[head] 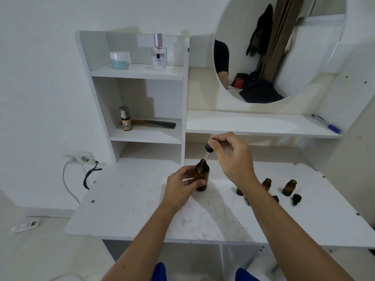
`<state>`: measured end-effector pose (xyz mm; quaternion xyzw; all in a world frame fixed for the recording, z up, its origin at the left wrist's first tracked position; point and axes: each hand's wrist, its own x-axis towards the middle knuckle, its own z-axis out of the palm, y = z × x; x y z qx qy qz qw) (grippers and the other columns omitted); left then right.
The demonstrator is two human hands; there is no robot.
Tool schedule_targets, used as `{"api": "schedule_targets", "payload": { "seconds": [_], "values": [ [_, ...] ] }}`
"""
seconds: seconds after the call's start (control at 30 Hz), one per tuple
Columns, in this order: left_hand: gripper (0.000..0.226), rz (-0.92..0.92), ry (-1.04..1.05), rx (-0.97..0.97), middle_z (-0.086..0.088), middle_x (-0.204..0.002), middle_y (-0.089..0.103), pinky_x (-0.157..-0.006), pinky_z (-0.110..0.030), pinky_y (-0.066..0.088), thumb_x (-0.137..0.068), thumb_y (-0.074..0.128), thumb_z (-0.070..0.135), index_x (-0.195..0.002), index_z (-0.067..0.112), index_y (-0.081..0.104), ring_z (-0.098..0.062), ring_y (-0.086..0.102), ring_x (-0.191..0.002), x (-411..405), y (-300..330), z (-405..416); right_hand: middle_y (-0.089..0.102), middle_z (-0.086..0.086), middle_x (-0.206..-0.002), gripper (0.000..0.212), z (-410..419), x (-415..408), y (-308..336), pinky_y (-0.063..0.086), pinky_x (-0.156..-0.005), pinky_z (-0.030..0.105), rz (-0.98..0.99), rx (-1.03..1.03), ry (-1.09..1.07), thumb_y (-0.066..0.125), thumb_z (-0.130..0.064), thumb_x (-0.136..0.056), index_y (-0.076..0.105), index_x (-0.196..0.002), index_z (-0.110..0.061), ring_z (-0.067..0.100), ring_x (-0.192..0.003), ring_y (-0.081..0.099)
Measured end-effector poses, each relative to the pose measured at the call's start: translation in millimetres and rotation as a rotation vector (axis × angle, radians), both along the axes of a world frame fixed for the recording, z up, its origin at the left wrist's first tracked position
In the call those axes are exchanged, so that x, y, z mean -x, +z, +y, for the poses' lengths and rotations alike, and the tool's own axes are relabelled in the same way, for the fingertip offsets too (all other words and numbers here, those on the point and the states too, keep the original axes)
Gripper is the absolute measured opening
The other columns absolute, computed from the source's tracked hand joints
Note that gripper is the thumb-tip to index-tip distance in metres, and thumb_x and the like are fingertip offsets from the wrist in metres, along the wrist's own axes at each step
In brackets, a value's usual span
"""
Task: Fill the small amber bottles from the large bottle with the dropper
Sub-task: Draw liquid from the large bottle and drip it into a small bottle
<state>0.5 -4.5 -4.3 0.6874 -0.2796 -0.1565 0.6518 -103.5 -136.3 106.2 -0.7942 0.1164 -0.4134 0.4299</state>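
Left hand (182, 184) grips large bottle (202, 176); right hand (231, 157) pinches dropper (208, 152) at its mouth; small amber bottles (289, 187) look unfilled, likely early.

A white, scuffed surface (132, 209) carries the large amber bottle (202, 177) upright near its middle. To the right stand small amber bottles (289, 188), open-topped, with a black cap (296, 199) just beside them. Others are partly hidden behind a forearm.
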Motion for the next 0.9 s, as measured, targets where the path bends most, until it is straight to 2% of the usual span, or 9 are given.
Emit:
{"api": "schedule_targets", "payload": {
  "seconds": [0.17,0.33,0.47,0.73,0.9],
  "values": [
    [0.049,0.014,0.003,-0.003,0.005,-0.111,0.078,-0.092,-0.028,0.06,-0.076,0.091,0.013,-0.121,0.017,0.072,-0.009,0.072,-0.108,0.4,-0.2,-0.3,0.079,-0.002,-0.09,0.005,1.3,-2.8,-2.5,0.06,-0.091,0.034,0.015,-0.016,-0.024,0.077,-0.016,-0.096,0.078,-0.092,-0.017,0.017,-0.09,0.075],
    [0.048,0.004,-0.001,-0.002,0.005,-0.112,0.077,-0.087,-0.02,0.059,-0.078,0.09,0.013,-0.122,0.016,0.071,-0.007,0.072,-0.106,1.3,1.3,0.4,0.078,-0.003,-0.089,0.006,3.9,-3.9,-4.4,0.06,-0.089,0.032,0.021,-0.001,-0.033,0.078,-0.013,-0.095,0.079,-0.09,-0.015,0.015,-0.087,0.074],
    [0.047,0.011,-0.005,0.008,0.004,-0.111,0.077,-0.088,-0.022,0.06,-0.078,0.09,0.012,-0.121,0.017,0.071,-0.007,0.072,-0.107,1.3,1.3,0.6,0.078,-0.002,-0.088,0.006,4.6,-4.6,-4.0,0.06,-0.09,0.034,0.02,-0.016,-0.034,0.078,-0.014,-0.095,0.079,-0.089,-0.014,0.016,-0.088,0.074],
    [0.048,0.007,-0.011,0.01,0.006,-0.111,0.077,-0.092,-0.026,0.06,-0.077,0.09,0.014,-0.121,0.019,0.071,-0.008,0.072,-0.107,1.2,0.6,0.9,0.079,-0.004,-0.092,0.001,4.4,-2.8,0.6,0.061,-0.092,0.038,0.02,-0.027,0.002,0.078,-0.018,-0.096,0.08,-0.095,-0.018,0.017,-0.092,0.075],
    [0.048,-0.002,-0.003,0.015,0.007,-0.112,0.077,-0.092,-0.025,0.06,-0.078,0.09,0.014,-0.121,0.018,0.071,-0.004,0.072,-0.106,2.5,0.7,1.6,0.08,-0.003,-0.095,0.006,2.5,2.3,4.8,0.061,-0.094,0.043,-0.019,-0.052,0.02,0.079,-0.02,-0.095,0.079,-0.1,-0.017,0.02,-0.094,0.077]
  ]
}}
